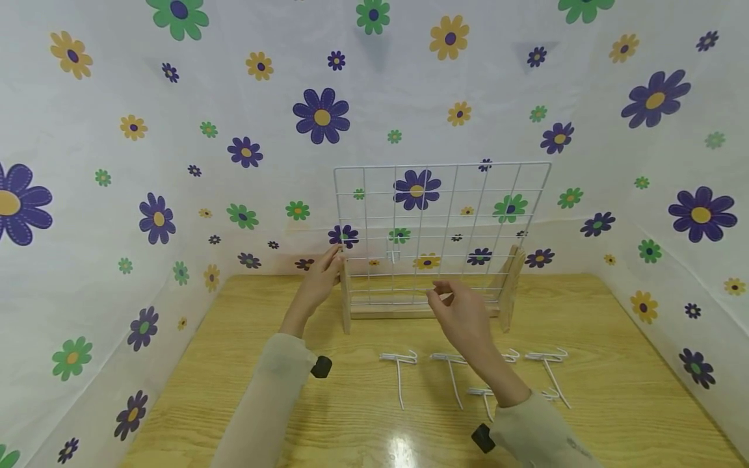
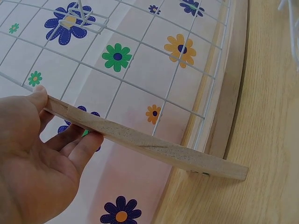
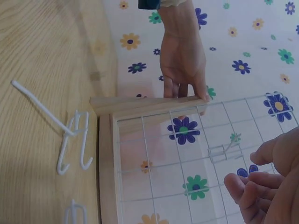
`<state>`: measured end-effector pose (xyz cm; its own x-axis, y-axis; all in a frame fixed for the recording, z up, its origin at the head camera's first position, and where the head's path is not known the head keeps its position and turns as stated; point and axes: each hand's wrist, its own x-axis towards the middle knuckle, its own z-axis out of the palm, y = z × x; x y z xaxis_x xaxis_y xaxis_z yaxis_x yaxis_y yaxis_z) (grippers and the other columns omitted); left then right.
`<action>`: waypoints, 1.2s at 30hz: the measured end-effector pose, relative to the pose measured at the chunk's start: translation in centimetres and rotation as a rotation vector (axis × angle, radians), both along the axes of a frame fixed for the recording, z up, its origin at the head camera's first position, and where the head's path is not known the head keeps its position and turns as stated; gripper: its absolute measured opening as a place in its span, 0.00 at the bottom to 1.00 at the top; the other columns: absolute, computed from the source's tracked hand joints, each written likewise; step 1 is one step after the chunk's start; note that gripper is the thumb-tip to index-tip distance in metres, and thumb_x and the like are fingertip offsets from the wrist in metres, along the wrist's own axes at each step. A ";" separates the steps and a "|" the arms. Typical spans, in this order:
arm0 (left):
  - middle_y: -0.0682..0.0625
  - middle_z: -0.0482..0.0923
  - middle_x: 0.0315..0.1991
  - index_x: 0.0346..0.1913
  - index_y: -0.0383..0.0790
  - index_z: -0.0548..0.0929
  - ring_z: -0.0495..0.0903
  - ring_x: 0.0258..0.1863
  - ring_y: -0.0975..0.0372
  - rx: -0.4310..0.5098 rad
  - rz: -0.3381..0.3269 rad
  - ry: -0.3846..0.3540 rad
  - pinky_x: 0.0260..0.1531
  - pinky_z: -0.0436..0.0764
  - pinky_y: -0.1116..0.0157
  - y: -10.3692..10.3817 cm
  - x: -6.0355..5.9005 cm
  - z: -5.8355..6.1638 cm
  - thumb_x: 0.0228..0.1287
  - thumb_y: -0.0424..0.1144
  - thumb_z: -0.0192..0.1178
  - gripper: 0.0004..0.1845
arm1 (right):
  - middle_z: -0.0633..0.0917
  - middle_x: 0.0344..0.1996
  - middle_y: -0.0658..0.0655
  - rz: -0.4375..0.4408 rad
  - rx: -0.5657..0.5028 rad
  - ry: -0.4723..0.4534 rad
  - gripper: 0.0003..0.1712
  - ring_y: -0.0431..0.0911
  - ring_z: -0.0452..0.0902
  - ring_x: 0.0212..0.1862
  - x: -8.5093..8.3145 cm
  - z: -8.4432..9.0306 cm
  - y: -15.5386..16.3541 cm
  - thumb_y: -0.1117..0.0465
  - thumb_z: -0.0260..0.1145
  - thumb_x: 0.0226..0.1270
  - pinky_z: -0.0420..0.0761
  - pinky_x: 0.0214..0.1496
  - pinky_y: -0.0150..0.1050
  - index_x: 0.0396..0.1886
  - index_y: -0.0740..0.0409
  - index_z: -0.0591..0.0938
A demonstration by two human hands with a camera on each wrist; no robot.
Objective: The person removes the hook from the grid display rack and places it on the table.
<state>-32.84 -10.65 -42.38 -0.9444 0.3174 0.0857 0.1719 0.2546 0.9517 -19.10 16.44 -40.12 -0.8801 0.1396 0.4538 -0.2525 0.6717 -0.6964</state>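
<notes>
A white wire grid [image 1: 445, 214] stands upright in a wooden stand with side posts and a bottom rail. My left hand [image 1: 320, 276] grips the stand's left post [image 2: 140, 137] near its top, thumb on one side and fingers on the other. On the grid's left part hangs a white wire hook [image 3: 225, 151], also visible in the left wrist view as a pronged hook [image 2: 84, 18]. In front of the grid, to the right of that hook, my right hand [image 1: 465, 318] is held in the air. Its fingers are loosely bent, with nothing between thumb and fingertips.
Several white wire hooks lie on the wooden table [image 1: 234, 403] before the stand, among them a left one [image 1: 400, 377] and a right one [image 1: 550, 367]. My right forearm partly covers others. A flower-printed sheet [image 1: 263, 117] surrounds the table at the back and sides.
</notes>
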 end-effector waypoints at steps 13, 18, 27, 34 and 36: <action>0.38 0.58 0.79 0.83 0.46 0.55 0.63 0.75 0.42 0.015 0.000 0.012 0.70 0.73 0.51 -0.2 0.0 -0.1 0.87 0.46 0.40 0.29 | 0.90 0.36 0.58 0.040 -0.004 0.149 0.13 0.49 0.84 0.28 -2.4 0.6 -2.5 0.62 0.73 0.69 0.81 0.24 0.37 0.48 0.66 0.87; 0.37 0.58 0.79 0.84 0.47 0.55 0.63 0.75 0.42 0.010 -0.001 0.016 0.70 0.73 0.50 -0.2 -0.1 -0.2 0.87 0.47 0.40 0.29 | 0.90 0.36 0.58 0.042 -0.014 0.182 0.14 0.49 0.84 0.28 -3.1 0.6 -3.4 0.61 0.74 0.69 0.83 0.25 0.39 0.48 0.67 0.87; 0.37 0.56 0.80 0.83 0.45 0.54 0.63 0.75 0.41 0.018 -0.004 0.024 0.69 0.73 0.50 -0.2 -0.1 -0.3 0.87 0.46 0.40 0.29 | 0.90 0.36 0.59 0.024 -0.007 0.178 0.14 0.50 0.85 0.30 -4.6 0.3 -4.7 0.60 0.73 0.69 0.85 0.29 0.45 0.46 0.67 0.87; 0.39 0.57 0.80 0.83 0.46 0.56 0.64 0.74 0.42 0.024 0.005 0.016 0.69 0.74 0.51 0.0 0.0 -0.2 0.87 0.46 0.41 0.29 | 0.91 0.37 0.59 0.021 -0.006 0.178 0.16 0.51 0.86 0.31 -5.3 0.2 -5.2 0.57 0.73 0.70 0.87 0.31 0.46 0.47 0.66 0.87; 0.38 0.56 0.80 0.83 0.46 0.56 0.64 0.74 0.41 0.030 0.000 0.021 0.69 0.74 0.50 0.0 0.0 -0.2 0.87 0.46 0.41 0.29 | 0.91 0.37 0.59 0.014 -0.002 0.184 0.16 0.51 0.86 0.31 -5.5 0.2 -5.3 0.57 0.73 0.70 0.86 0.31 0.47 0.47 0.66 0.87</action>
<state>-32.79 -10.64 -42.55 -0.9424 0.3144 0.1145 0.1914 0.2261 0.9551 -24.59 11.11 -39.89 -0.7840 0.1291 0.6072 -0.3849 0.6663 -0.6387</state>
